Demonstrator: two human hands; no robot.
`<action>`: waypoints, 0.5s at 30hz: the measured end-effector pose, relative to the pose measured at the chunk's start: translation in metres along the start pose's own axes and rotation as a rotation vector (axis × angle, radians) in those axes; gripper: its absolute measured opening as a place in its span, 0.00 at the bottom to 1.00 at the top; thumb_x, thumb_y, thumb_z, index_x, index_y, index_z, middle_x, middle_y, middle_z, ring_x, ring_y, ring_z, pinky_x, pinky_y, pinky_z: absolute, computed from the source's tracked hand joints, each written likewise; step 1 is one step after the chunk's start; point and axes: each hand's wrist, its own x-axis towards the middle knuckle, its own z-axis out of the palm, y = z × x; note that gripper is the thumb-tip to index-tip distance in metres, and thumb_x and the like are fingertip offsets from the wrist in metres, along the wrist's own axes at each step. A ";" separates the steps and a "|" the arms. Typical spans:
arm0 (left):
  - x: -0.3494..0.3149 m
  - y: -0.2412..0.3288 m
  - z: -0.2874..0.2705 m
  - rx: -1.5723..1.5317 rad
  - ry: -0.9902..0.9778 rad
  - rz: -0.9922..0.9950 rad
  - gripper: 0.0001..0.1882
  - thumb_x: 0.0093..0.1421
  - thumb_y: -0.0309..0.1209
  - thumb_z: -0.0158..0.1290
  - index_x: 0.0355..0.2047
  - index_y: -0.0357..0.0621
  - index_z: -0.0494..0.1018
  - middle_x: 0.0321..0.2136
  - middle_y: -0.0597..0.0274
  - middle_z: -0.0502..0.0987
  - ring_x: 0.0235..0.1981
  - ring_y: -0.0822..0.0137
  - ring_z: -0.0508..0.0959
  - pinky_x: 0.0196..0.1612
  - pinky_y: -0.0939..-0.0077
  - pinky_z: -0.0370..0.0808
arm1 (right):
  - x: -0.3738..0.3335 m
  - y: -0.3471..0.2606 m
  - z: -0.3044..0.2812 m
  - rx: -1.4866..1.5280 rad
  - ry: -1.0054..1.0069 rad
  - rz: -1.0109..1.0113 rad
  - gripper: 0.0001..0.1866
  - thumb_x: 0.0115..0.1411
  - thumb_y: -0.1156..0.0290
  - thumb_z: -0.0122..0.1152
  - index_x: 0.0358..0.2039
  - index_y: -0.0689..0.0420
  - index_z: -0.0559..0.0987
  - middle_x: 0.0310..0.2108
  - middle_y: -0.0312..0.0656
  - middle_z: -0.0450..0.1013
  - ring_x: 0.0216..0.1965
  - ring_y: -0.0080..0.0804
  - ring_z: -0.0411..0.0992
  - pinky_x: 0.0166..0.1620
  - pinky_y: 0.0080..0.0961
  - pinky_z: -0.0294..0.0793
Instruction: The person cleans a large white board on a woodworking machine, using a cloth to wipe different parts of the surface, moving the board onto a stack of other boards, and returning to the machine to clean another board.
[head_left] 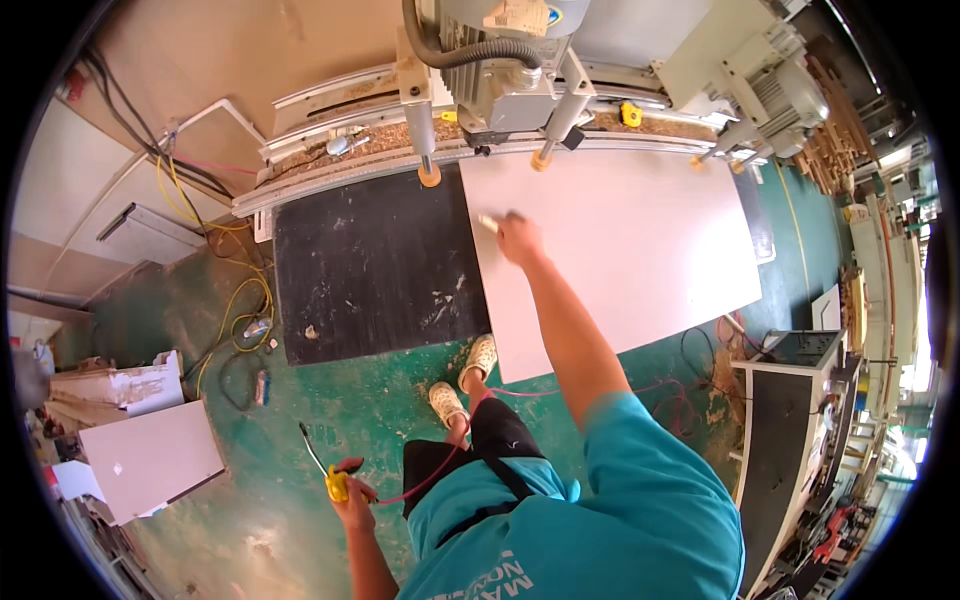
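My left hand (354,508) is wrapped round a yellow air blow gun (337,486) low on my left side. Its thin dark nozzle points up and away, and a pink hose (405,492) trails from it past my legs. Stretched forward, my right hand (519,240) is closed on a small pale, narrow piece (487,223), too small to name surely. That piece is over the left edge of a large white panel (630,250). The panel lies flat on a black work surface (375,265), whose left part shows bare with pale scuffs and dust.
Above the panel's far edge hang machine motors (500,85) with downward rods ending in round feet (541,160). A yellow tape measure (631,114) rests on the dusty rail. Yellow cables (240,310) lie left on the green floor. A dark-sided cabinet (785,440) stands right.
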 end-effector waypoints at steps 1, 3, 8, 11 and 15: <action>-0.004 0.010 0.005 0.009 0.000 -0.047 0.19 0.67 0.42 0.46 0.34 0.35 0.71 0.47 0.51 0.75 0.15 0.74 0.71 0.20 0.82 0.67 | 0.028 0.011 0.013 0.022 0.154 0.023 0.11 0.57 0.70 0.51 0.38 0.50 0.80 0.35 0.45 0.73 0.37 0.49 0.75 0.38 0.46 0.77; -0.017 0.010 0.009 0.037 0.034 -0.162 0.22 0.66 0.46 0.48 0.37 0.35 0.72 0.46 0.52 0.76 0.15 0.75 0.72 0.19 0.82 0.66 | 0.077 0.012 0.015 -0.077 0.203 0.053 0.09 0.57 0.70 0.52 0.36 0.51 0.80 0.35 0.44 0.74 0.38 0.46 0.75 0.39 0.44 0.77; -0.029 0.008 0.031 0.106 0.014 -0.191 0.25 0.65 0.48 0.49 0.48 0.36 0.70 0.42 0.55 0.78 0.15 0.78 0.70 0.19 0.83 0.66 | 0.085 -0.004 0.021 -0.033 0.173 -0.356 0.11 0.58 0.69 0.52 0.40 0.48 0.80 0.37 0.39 0.73 0.42 0.41 0.74 0.41 0.39 0.78; -0.025 -0.003 0.036 0.120 -0.018 -0.157 0.24 0.66 0.47 0.48 0.46 0.35 0.71 0.43 0.54 0.77 0.15 0.77 0.70 0.23 0.82 0.68 | 0.015 -0.012 0.009 -0.074 -0.196 -0.535 0.12 0.59 0.67 0.51 0.43 0.47 0.78 0.39 0.39 0.72 0.45 0.39 0.73 0.41 0.40 0.77; -0.001 0.001 0.042 0.107 -0.072 -0.096 0.24 0.67 0.46 0.47 0.44 0.32 0.70 0.38 0.53 0.78 0.14 0.75 0.69 0.26 0.80 0.70 | -0.195 -0.019 0.011 0.082 -0.452 -0.534 0.13 0.62 0.65 0.50 0.46 0.52 0.76 0.34 0.42 0.73 0.36 0.44 0.75 0.37 0.42 0.77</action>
